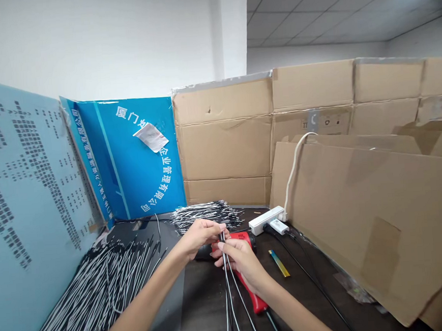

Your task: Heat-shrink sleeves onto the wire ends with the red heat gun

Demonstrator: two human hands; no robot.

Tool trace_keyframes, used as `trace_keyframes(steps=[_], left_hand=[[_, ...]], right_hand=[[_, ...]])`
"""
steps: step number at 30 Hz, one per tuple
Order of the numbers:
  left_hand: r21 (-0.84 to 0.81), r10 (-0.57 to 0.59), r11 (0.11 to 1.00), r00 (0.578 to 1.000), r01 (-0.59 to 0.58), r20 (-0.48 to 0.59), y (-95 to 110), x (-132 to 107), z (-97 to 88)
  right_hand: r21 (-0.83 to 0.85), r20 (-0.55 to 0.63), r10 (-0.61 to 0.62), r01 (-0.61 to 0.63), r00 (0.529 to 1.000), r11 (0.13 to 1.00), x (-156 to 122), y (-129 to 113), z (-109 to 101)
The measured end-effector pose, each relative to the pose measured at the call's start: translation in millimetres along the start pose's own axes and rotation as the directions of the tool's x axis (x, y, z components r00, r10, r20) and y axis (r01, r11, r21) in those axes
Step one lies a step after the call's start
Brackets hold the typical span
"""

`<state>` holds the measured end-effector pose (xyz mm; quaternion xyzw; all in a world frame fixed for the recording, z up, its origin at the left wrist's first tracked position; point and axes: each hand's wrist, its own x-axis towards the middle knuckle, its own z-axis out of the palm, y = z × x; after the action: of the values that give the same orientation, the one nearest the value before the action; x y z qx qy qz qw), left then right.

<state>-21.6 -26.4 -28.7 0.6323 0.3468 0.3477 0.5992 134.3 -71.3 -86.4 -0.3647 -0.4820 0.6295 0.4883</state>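
My left hand (199,238) and my right hand (238,258) meet above the dark table, their fingertips pinching a small bundle of thin white-and-black wires (227,282). The wires hang down past my right wrist toward the table's front edge. Under my hands lies a red and black heat gun (256,300), its middle hidden by my right hand. A large heap of the same wires (93,293) lies left of my left forearm. A smaller bunch (205,214) lies behind my hands.
A white power strip (267,220) with plugged-in cords and a small yellow-blue stick (279,263) lie to the right. Cardboard sheets (363,225) lean along the right side. A printed blue board (136,157) and a pale blue panel (27,186) stand at the back left.
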Motion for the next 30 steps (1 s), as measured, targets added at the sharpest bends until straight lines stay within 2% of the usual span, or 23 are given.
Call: trace_keyframes(steps=[5, 11, 16, 22, 30], left_hand=[[-0.007, 0.016, 1.0, 0.998, -0.016, -0.055, -4, 3, -1.1], [0.009, 0.032, 0.999, 0.991, -0.031, -0.131, -7, 5, -2.0], [0.025, 0.049, 0.999, 0.987, -0.046, -0.154, -14, 9, -0.1], [0.055, 0.08, 0.996, 0.989, -0.073, -0.123, -18, 10, 4.5], [0.045, 0.084, 0.996, 0.985, -0.078, -0.148, -17, 8, 9.1]], right_hand=[[0.022, 0.015, -0.003, 0.003, 1.0, 1.0, -2, -4, -1], [0.013, -0.118, -0.061, 0.063, 0.991, 0.998, 6, 9, -1], [0.026, -0.18, -0.082, 0.088, 0.98, 0.996, 9, 15, -2], [0.056, -0.158, -0.07, 0.079, 0.985, 0.995, 7, 11, -5], [0.071, -0.155, -0.06, 0.071, 0.986, 0.995, 6, 4, -3]])
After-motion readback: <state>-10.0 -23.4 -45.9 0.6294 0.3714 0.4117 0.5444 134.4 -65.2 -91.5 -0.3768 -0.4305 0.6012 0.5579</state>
